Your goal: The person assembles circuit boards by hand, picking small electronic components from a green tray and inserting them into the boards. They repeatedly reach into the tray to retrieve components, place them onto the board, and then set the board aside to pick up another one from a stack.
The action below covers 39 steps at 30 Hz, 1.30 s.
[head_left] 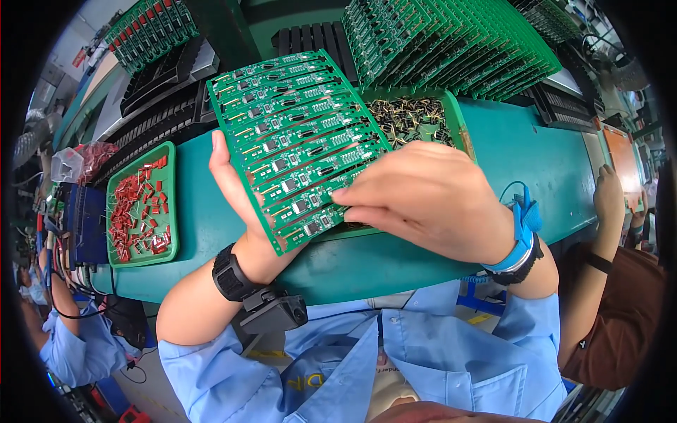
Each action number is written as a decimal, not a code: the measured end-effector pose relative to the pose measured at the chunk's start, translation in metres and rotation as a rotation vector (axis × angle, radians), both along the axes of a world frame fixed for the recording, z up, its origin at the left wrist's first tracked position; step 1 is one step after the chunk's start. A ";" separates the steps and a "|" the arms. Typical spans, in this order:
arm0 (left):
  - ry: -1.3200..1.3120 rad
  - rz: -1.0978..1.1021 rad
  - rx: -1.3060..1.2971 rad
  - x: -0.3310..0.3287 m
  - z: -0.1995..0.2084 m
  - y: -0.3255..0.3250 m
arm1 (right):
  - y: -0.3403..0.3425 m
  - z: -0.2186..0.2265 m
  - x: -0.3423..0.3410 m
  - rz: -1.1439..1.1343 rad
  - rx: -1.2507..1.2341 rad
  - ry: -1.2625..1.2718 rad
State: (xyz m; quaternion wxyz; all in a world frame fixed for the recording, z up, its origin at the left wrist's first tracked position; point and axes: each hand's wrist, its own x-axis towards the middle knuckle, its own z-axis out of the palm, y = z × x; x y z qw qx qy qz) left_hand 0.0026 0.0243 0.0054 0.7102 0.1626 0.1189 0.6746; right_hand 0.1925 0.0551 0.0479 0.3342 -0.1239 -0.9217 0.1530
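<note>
My left hand grips a green circuit board panel by its left and lower edge, holding it tilted above the table. Rows of small boards with black components run across the panel. My right hand is at the panel's lower right side, thumb and forefinger pinched together against its surface. Whatever sits between those fingertips is too small or hidden to make out. Behind the right hand, partly covered by it and the panel, is a green tray of loose black components with wire leads.
Left on the green table lies a green tray of red components. A rack of upright circuit boards fills the back, another the back left. A plastic bag lies far left. A co-worker's arm reaches in at right.
</note>
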 end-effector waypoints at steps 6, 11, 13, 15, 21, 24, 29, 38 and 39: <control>0.015 0.030 -0.017 0.004 0.006 -0.003 | 0.002 0.005 -0.001 0.027 -0.229 0.064; 0.001 0.019 -0.001 0.003 0.002 -0.005 | 0.002 0.005 -0.003 0.037 -0.271 0.095; -0.051 -0.011 0.022 0.003 0.002 -0.007 | 0.002 0.005 -0.005 0.044 -0.272 0.101; -0.066 -0.018 0.036 0.003 0.001 -0.008 | 0.002 0.004 -0.005 0.047 -0.273 0.102; -0.065 -0.009 -0.035 0.003 0.005 -0.008 | 0.005 0.000 -0.005 0.061 -0.271 0.097; -0.032 0.001 -0.025 -0.002 0.000 -0.007 | 0.004 0.005 -0.004 0.048 -0.130 0.035; -0.038 -0.010 -0.001 -0.005 0.011 -0.008 | 0.006 0.014 0.001 -0.120 0.011 0.149; 0.266 0.041 0.047 -0.021 0.048 -0.004 | 0.041 0.007 0.019 0.185 -1.274 0.120; 0.290 0.019 0.056 -0.025 0.050 -0.003 | 0.041 0.004 0.018 0.189 -1.268 0.148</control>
